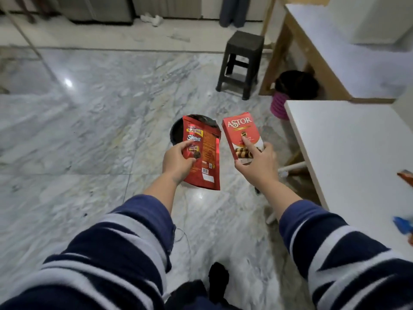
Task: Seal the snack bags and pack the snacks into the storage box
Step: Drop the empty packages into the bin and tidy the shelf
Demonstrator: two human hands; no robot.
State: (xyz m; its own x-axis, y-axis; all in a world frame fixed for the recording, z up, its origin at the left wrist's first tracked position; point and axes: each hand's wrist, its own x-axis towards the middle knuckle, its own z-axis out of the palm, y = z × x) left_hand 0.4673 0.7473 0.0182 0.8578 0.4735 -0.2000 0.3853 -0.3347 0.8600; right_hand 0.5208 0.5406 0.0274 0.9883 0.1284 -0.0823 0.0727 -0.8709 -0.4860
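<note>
- The left hand (pixel 177 162) is gripping a red foil snack pouch with a dark biscuit picture (pixel 202 153), thumb on the front and fingers curled around the left edge; the hand is closed on the pouch.
- The pouch is hanging in the air, roughly upright, with its top edge open and flared.
- The right hand (pixel 257 164) is holding a red rectangular cardboard box printed "ASTOR" (pixel 242 135) by its lower end, index finger lying on the printed front; the hand is clamped on the box.
- The box is tilting slightly leftward at the top and sitting just beside the pouch, not touching it.
- Both items are being held over a round black bin (pixel 176 130) standing on the grey marble floor (pixel 89 130).
- The white desk (pixel 348 157) is lying to the right, its left edge near the right forearm.
- A dark plastic stool (pixel 242 61) is standing on the floor beyond the bin.
- Both forearms are wearing navy-and-white striped sleeves (pixel 125 249).
</note>
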